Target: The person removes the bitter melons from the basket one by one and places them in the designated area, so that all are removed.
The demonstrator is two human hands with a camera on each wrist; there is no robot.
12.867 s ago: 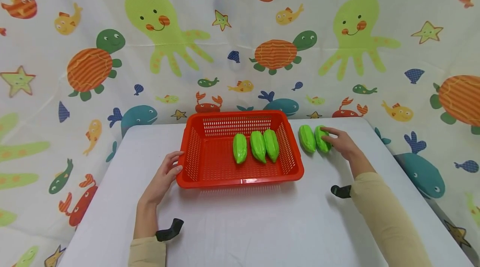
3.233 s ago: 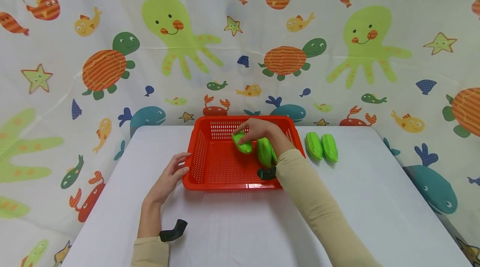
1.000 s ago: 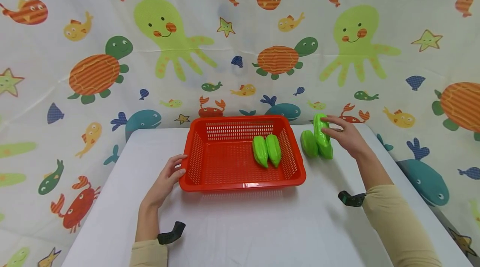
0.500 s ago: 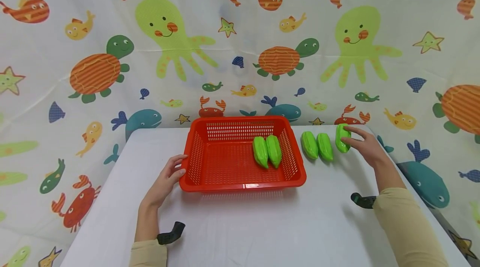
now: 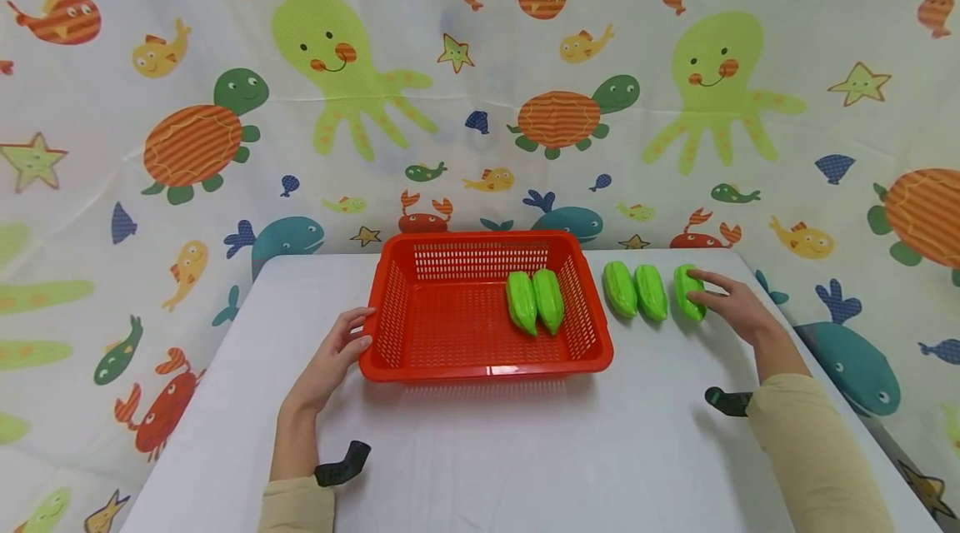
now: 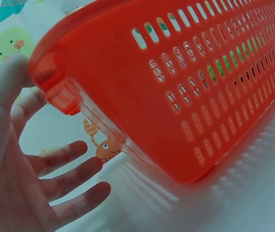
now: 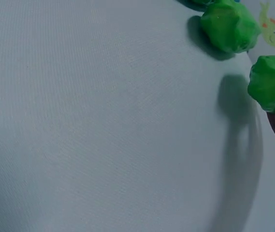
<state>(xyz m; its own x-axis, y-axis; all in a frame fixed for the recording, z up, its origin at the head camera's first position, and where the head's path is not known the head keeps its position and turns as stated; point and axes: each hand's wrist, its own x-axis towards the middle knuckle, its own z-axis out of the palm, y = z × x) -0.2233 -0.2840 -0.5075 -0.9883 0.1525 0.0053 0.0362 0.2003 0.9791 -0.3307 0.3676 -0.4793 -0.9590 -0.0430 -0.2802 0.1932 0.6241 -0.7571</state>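
The green vegetable (image 5: 683, 293) was gripped between the thumb and fingers of your right hand (image 5: 733, 306), just above the table (image 5: 487, 450), right of two matching vegetables (image 5: 651, 293). Another pair (image 5: 521, 304) lay in the red basket (image 5: 457, 376). Your left hand (image 5: 324, 368) pinched its rim. The step appeared to be set-down; next, you likely needed to lower, then release.

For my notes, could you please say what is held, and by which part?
The right hand holds a green vegetable around its middle; the left hand touches the red basket's rim.
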